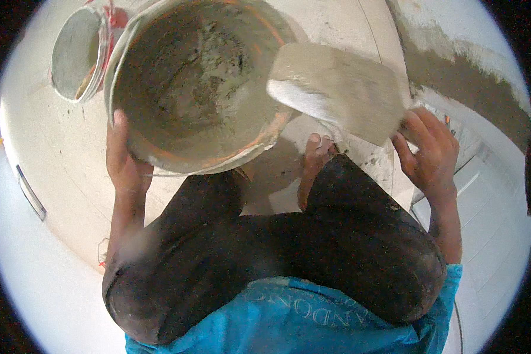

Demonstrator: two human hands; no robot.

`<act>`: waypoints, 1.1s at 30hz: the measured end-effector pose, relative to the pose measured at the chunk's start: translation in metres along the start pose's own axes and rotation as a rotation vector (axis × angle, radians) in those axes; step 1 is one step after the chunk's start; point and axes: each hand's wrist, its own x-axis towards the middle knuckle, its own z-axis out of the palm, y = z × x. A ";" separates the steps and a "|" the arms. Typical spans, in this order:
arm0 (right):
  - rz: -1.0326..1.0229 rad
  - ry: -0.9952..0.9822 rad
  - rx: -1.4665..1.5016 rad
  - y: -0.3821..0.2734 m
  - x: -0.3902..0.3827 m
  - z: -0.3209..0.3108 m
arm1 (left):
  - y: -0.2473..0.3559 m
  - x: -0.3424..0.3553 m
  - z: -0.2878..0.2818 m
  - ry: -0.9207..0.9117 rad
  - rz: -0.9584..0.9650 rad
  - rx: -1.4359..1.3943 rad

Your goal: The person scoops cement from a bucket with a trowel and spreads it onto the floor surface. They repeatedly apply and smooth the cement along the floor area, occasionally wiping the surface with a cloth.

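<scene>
Mortar, grey and wet, coats the inside of the large round orange-rimmed bucket (194, 82), which the left hand (125, 162) grips at its near rim. The right hand (429, 150) is closed around the handle of a flat rectangular mortar-smeared trowel (339, 88) held just beside the bucket. A smaller round plastic tub (79, 53) stands touching the bucket's left side on the pale floor (59, 171).

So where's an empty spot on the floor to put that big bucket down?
Bare pale floor lies left of the left hand, below the small bucket. It is crowded at the right: trowel, right hand, bare foot and mortared wall sit close.
</scene>
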 end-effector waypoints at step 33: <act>-0.087 0.346 0.115 -0.046 0.061 0.064 | 0.006 0.032 -0.033 -0.205 0.504 0.926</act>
